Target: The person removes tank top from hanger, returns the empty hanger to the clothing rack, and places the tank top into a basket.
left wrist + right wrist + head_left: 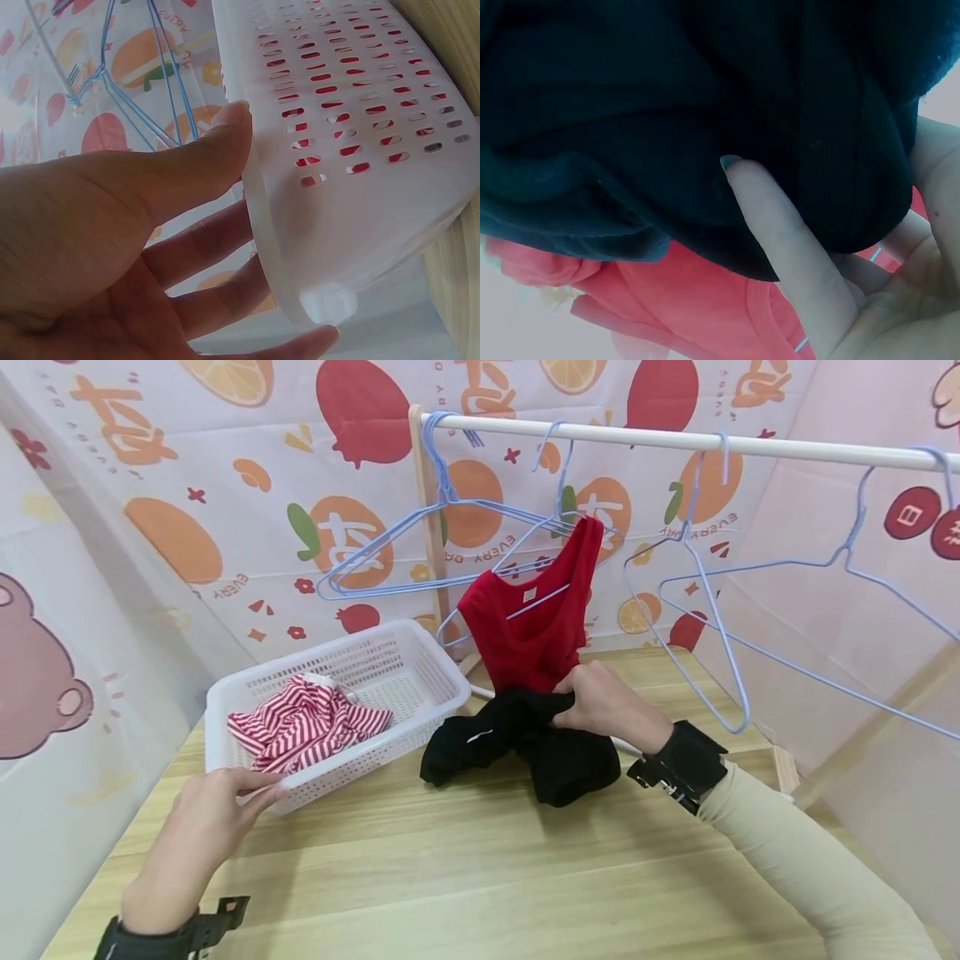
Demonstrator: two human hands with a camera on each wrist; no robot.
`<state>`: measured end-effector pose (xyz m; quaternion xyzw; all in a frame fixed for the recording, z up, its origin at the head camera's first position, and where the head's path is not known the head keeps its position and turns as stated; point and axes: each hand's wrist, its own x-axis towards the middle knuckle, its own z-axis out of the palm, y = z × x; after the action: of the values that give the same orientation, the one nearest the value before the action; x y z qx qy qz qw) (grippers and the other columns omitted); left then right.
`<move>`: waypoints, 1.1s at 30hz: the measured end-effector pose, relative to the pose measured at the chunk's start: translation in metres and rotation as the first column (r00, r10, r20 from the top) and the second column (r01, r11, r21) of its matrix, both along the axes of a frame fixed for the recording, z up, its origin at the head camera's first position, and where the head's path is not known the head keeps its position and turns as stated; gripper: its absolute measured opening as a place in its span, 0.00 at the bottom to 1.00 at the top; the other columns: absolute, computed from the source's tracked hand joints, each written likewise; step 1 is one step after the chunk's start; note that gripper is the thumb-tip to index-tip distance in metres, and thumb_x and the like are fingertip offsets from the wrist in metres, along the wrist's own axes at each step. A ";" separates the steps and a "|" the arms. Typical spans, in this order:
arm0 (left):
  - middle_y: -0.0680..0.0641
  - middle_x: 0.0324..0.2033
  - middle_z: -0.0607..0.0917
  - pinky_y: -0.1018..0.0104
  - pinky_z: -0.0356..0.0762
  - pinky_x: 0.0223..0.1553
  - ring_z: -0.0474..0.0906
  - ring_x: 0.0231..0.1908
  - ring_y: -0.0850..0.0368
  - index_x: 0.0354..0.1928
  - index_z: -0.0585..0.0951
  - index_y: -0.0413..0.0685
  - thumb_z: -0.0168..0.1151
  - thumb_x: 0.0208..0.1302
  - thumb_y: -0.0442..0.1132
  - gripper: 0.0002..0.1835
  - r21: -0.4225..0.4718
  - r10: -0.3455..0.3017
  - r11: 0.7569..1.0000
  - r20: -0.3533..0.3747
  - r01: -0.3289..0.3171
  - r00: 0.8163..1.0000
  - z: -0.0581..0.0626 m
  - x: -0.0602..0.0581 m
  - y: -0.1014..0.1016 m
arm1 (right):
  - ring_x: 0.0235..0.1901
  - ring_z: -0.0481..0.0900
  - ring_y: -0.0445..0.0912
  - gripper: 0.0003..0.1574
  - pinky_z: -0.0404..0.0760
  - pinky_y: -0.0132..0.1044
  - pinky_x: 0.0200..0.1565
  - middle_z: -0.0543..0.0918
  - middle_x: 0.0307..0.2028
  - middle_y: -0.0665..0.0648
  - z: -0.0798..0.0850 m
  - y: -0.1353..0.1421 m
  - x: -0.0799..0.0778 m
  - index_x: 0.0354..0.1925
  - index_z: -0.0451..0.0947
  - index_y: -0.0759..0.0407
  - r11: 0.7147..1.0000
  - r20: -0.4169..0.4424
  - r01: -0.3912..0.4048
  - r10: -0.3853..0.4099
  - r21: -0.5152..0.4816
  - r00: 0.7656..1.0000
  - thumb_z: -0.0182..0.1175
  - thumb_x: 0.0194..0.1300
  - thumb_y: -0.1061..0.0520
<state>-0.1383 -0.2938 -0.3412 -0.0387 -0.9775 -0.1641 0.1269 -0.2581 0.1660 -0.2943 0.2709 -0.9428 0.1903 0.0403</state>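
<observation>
My left hand [217,810] grips the near left corner of a white plastic basket [405,735], its thumb [214,142] at the rim in the left wrist view. Inside the basket lies a crumpled red-and-white striped garment [315,722]. My right hand [611,702] holds a bunched black garment [495,735] just above or on the table; which of the two I cannot tell. One finger [780,232] shows against the dark cloth in the right wrist view. Behind it a red sleeveless top [525,627] hangs on a blue hanger from the rail.
A white rail [630,437] runs across the back and carries several blue wire hangers [390,547], some low on the right [727,660]. The wooden table [420,868] spreads below. Printed cloth walls [262,527] enclose the back and sides.
</observation>
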 end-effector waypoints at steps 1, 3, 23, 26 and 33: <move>0.29 0.39 0.89 0.35 0.78 0.37 0.84 0.38 0.25 0.41 0.90 0.36 0.74 0.63 0.41 0.13 0.000 0.000 1.000 0.008 0.000 1.000 0.000 -0.001 0.001 | 0.30 0.79 0.47 0.06 0.76 0.35 0.32 0.88 0.25 0.49 0.000 0.001 0.001 0.34 0.92 0.54 1.000 -0.002 0.000 0.000 -0.003 1.000 0.76 0.56 0.55; 0.29 0.39 0.89 0.33 0.78 0.39 0.84 0.40 0.24 0.42 0.90 0.36 0.74 0.63 0.41 0.13 0.003 -0.004 1.000 0.015 0.004 1.000 0.001 -0.002 0.003 | 0.30 0.79 0.46 0.06 0.76 0.35 0.32 0.89 0.25 0.49 -0.001 0.002 0.001 0.34 0.92 0.54 1.000 -0.003 0.001 -0.001 -0.009 1.000 0.76 0.56 0.56; 0.30 0.38 0.90 0.40 0.78 0.33 0.85 0.35 0.32 0.41 0.90 0.35 0.74 0.62 0.39 0.13 0.015 -0.002 1.000 0.000 0.002 1.000 0.002 -0.001 0.004 | 0.37 0.84 0.51 0.11 0.79 0.39 0.37 0.92 0.32 0.55 0.016 0.003 0.002 0.39 0.92 0.57 0.993 -0.096 -0.024 0.013 -0.114 0.995 0.77 0.56 0.57; 0.30 0.37 0.90 0.42 0.78 0.31 0.85 0.33 0.35 0.41 0.90 0.35 0.75 0.61 0.39 0.13 0.011 -0.002 1.000 -0.007 0.002 1.000 0.002 0.000 0.003 | 0.38 0.84 0.52 0.12 0.82 0.39 0.38 0.92 0.34 0.56 0.021 0.003 0.003 0.42 0.92 0.57 0.990 -0.093 -0.022 0.009 -0.142 0.996 0.77 0.57 0.57; 0.31 0.35 0.90 0.45 0.77 0.29 0.83 0.29 0.41 0.41 0.90 0.34 0.74 0.62 0.40 0.13 0.004 0.002 1.000 0.003 -0.002 1.000 0.001 0.001 0.002 | 0.39 0.84 0.53 0.15 0.82 0.41 0.39 0.92 0.36 0.57 0.029 -0.002 0.005 0.45 0.91 0.59 0.982 -0.095 -0.021 0.004 -0.185 0.995 0.76 0.59 0.56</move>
<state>-0.1368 -0.2919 -0.3397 -0.0375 -0.9774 -0.1658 0.1257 -0.2529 0.1640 -0.2651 0.2805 -0.9162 0.2648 0.1085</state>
